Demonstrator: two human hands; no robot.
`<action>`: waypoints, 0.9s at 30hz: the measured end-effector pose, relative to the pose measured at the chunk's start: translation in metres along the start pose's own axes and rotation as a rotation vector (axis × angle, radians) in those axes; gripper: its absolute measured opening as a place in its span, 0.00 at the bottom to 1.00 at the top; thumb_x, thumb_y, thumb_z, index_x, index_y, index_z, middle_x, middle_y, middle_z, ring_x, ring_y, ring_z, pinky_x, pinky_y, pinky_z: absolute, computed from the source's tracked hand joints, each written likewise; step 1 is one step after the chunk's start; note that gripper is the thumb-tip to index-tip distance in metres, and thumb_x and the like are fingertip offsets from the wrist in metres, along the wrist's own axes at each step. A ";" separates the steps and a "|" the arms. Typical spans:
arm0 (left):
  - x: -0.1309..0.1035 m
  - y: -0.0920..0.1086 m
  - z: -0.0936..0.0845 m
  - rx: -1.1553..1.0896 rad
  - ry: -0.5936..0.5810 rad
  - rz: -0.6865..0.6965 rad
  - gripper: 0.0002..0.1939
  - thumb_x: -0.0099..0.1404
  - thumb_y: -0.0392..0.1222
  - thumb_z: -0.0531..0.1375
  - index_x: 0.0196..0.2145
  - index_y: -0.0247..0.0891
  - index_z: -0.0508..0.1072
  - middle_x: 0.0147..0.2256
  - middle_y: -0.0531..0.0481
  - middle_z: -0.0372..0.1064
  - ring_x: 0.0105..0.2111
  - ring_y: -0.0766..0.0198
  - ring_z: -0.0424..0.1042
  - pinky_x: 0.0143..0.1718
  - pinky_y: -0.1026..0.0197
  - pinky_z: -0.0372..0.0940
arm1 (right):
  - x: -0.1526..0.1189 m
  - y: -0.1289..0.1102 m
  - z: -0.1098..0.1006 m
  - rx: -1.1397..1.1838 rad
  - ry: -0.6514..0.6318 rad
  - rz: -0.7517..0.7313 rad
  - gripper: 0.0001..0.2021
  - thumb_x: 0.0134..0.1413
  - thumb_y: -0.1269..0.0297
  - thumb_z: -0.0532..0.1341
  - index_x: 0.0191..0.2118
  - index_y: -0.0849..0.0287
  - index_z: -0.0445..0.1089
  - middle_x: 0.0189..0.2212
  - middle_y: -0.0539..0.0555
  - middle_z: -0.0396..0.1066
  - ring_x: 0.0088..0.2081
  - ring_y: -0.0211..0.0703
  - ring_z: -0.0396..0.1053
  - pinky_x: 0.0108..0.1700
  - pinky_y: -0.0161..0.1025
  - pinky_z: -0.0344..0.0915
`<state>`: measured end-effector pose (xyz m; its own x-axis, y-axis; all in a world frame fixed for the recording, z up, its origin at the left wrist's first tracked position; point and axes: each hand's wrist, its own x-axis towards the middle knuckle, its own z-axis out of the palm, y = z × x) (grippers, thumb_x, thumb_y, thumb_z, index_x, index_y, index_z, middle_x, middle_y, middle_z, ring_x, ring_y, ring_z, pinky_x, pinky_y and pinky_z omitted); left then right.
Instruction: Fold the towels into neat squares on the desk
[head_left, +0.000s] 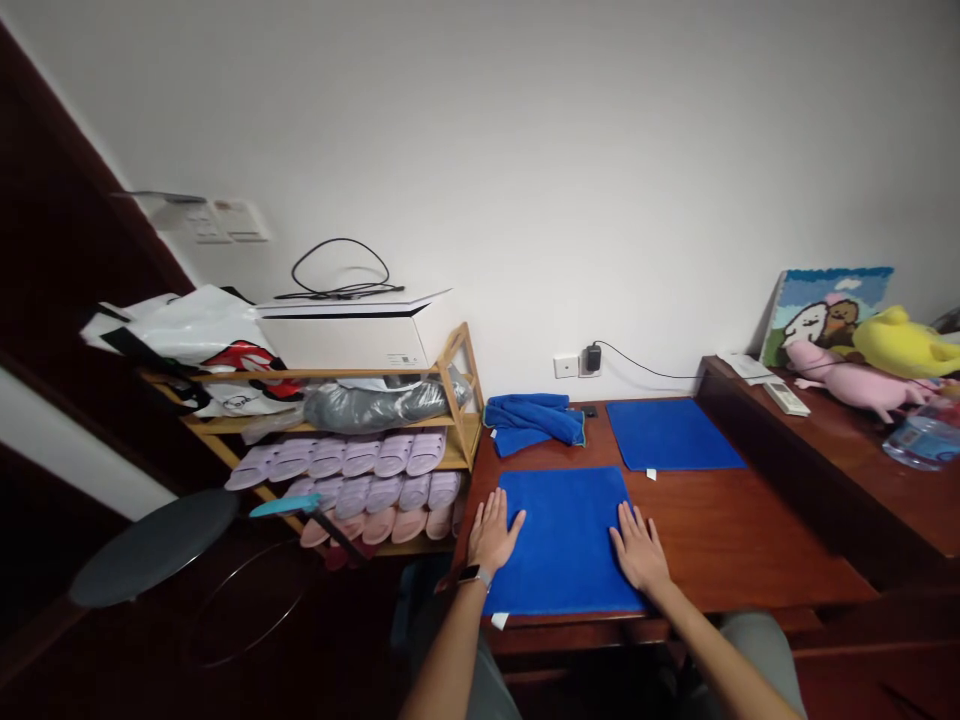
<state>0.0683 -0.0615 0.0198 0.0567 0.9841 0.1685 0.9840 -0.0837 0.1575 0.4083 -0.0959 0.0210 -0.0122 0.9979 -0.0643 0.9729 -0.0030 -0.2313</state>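
Observation:
A blue cloth [566, 540] lies spread flat on the brown wooden table [720, 540], with a white tag at its lower left corner. My left hand [493, 532] rests on its left edge, fingers spread, a watch on the wrist. On the right edge lies my right hand [639, 548], palm down with the fingers apart. Neither hand grips anything. Farther back on the right is a second flat blue cloth [671, 434], its tag facing the front. Crumpled blue cloths [534, 420] sit at the back left of the table.
Left of the table stands a wooden rack [463, 440] with slippers [394, 455] and a white box [345, 340]. A round stool [154, 548] is farther left. The raised right surface holds plush toys [855, 380], a remote [787, 399] and a bottle [921, 440].

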 end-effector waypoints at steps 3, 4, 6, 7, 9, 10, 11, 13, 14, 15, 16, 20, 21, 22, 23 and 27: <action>0.002 -0.002 0.001 0.021 -0.004 0.006 0.42 0.76 0.66 0.37 0.75 0.32 0.50 0.73 0.38 0.48 0.74 0.52 0.48 0.73 0.44 0.45 | -0.010 -0.002 0.001 0.003 -0.012 0.001 0.36 0.72 0.47 0.35 0.77 0.62 0.40 0.77 0.51 0.39 0.77 0.48 0.35 0.76 0.53 0.32; 0.003 -0.002 0.001 0.029 -0.006 0.008 0.42 0.76 0.65 0.37 0.75 0.33 0.50 0.73 0.39 0.48 0.74 0.52 0.47 0.73 0.44 0.45 | -0.012 -0.002 0.000 0.009 -0.011 0.004 0.36 0.72 0.47 0.35 0.77 0.61 0.39 0.77 0.51 0.38 0.77 0.48 0.34 0.76 0.53 0.32; 0.004 -0.001 0.001 0.042 -0.015 0.005 0.41 0.76 0.65 0.37 0.75 0.34 0.50 0.74 0.40 0.48 0.74 0.52 0.47 0.73 0.43 0.45 | -0.012 -0.004 -0.003 0.026 -0.004 0.016 0.36 0.72 0.47 0.35 0.77 0.62 0.38 0.77 0.51 0.38 0.77 0.47 0.34 0.76 0.52 0.31; 0.004 0.000 0.000 0.048 -0.024 -0.001 0.41 0.76 0.64 0.37 0.75 0.34 0.50 0.74 0.40 0.48 0.74 0.52 0.47 0.73 0.43 0.45 | -0.012 -0.004 -0.005 0.034 0.002 0.020 0.36 0.72 0.47 0.35 0.77 0.62 0.38 0.77 0.51 0.37 0.77 0.47 0.34 0.76 0.52 0.31; 0.005 0.001 -0.001 0.059 -0.046 -0.020 0.41 0.77 0.64 0.37 0.75 0.33 0.50 0.74 0.40 0.47 0.74 0.52 0.47 0.73 0.44 0.45 | -0.011 -0.003 -0.009 0.046 -0.002 0.025 0.36 0.72 0.47 0.35 0.77 0.63 0.38 0.77 0.52 0.37 0.77 0.46 0.34 0.76 0.50 0.31; 0.005 0.002 -0.002 0.064 -0.057 -0.026 0.41 0.77 0.64 0.37 0.74 0.33 0.50 0.74 0.40 0.46 0.74 0.52 0.47 0.73 0.44 0.45 | -0.011 -0.002 -0.010 0.049 -0.014 0.025 0.36 0.72 0.47 0.35 0.77 0.63 0.38 0.77 0.52 0.38 0.77 0.46 0.34 0.76 0.50 0.32; 0.005 0.002 -0.003 0.069 -0.065 -0.029 0.41 0.77 0.64 0.37 0.74 0.32 0.50 0.74 0.40 0.46 0.74 0.52 0.47 0.73 0.45 0.45 | -0.010 -0.001 -0.011 0.050 -0.032 0.020 0.36 0.72 0.47 0.36 0.77 0.62 0.39 0.77 0.52 0.38 0.77 0.46 0.35 0.76 0.50 0.32; 0.006 0.000 -0.005 0.077 -0.071 -0.024 0.41 0.77 0.63 0.37 0.74 0.31 0.50 0.74 0.40 0.45 0.74 0.53 0.46 0.73 0.46 0.44 | -0.010 0.002 -0.012 0.051 -0.061 -0.002 0.36 0.72 0.47 0.37 0.77 0.61 0.40 0.77 0.51 0.39 0.77 0.46 0.36 0.76 0.49 0.33; 0.006 -0.001 -0.006 0.081 -0.072 -0.021 0.41 0.77 0.63 0.37 0.74 0.31 0.51 0.74 0.41 0.45 0.74 0.54 0.47 0.73 0.46 0.44 | -0.009 0.004 -0.012 0.053 -0.065 -0.013 0.36 0.72 0.47 0.37 0.77 0.61 0.40 0.77 0.51 0.39 0.77 0.45 0.36 0.76 0.49 0.33; 0.006 -0.002 -0.007 0.087 -0.072 -0.018 0.40 0.77 0.63 0.38 0.74 0.31 0.51 0.74 0.41 0.45 0.74 0.54 0.47 0.73 0.46 0.44 | -0.009 0.005 -0.012 0.055 -0.061 -0.021 0.35 0.72 0.48 0.38 0.77 0.60 0.39 0.77 0.51 0.39 0.77 0.45 0.36 0.76 0.49 0.33; 0.006 -0.003 -0.008 0.094 -0.068 -0.014 0.40 0.77 0.62 0.38 0.74 0.32 0.52 0.74 0.41 0.46 0.74 0.54 0.47 0.73 0.46 0.45 | -0.010 0.006 -0.012 0.059 -0.053 -0.025 0.35 0.72 0.48 0.37 0.77 0.60 0.39 0.77 0.50 0.39 0.77 0.45 0.35 0.76 0.48 0.32; 0.007 0.020 -0.013 0.099 -0.006 0.029 0.37 0.78 0.59 0.40 0.73 0.31 0.53 0.73 0.39 0.50 0.74 0.52 0.48 0.74 0.44 0.45 | -0.011 0.006 -0.012 0.074 -0.030 -0.021 0.35 0.72 0.48 0.37 0.77 0.61 0.39 0.77 0.50 0.38 0.77 0.45 0.34 0.76 0.49 0.30; 0.007 0.036 -0.013 0.082 0.019 0.056 0.37 0.78 0.58 0.40 0.74 0.32 0.53 0.73 0.39 0.50 0.73 0.51 0.48 0.74 0.43 0.45 | -0.011 0.006 -0.012 0.078 -0.029 -0.024 0.36 0.72 0.47 0.37 0.77 0.61 0.39 0.77 0.50 0.38 0.77 0.45 0.35 0.76 0.49 0.31; 0.006 0.055 -0.012 0.057 0.036 0.096 0.36 0.78 0.58 0.40 0.74 0.33 0.51 0.73 0.39 0.50 0.74 0.51 0.48 0.74 0.43 0.45 | -0.011 0.006 -0.013 0.082 -0.029 -0.027 0.36 0.72 0.47 0.37 0.77 0.61 0.39 0.77 0.50 0.38 0.77 0.45 0.35 0.76 0.49 0.31; 0.005 0.078 -0.009 0.025 0.047 0.144 0.36 0.78 0.58 0.39 0.75 0.36 0.50 0.73 0.41 0.50 0.74 0.51 0.48 0.74 0.42 0.46 | -0.011 0.006 -0.013 0.084 -0.029 -0.028 0.36 0.72 0.47 0.37 0.77 0.61 0.39 0.77 0.50 0.38 0.77 0.45 0.35 0.76 0.49 0.31; -0.001 0.177 0.013 -0.120 -0.052 0.401 0.36 0.79 0.58 0.38 0.76 0.38 0.44 0.75 0.46 0.45 0.75 0.56 0.43 0.75 0.45 0.44 | -0.012 0.006 -0.014 0.061 -0.045 -0.038 0.35 0.71 0.50 0.37 0.77 0.62 0.39 0.77 0.50 0.37 0.77 0.46 0.34 0.76 0.49 0.31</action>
<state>0.2450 -0.0749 0.0352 0.4431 0.8760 0.1903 0.8555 -0.4767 0.2022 0.4178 -0.1069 0.0342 -0.0604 0.9934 -0.0980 0.9555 0.0291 -0.2934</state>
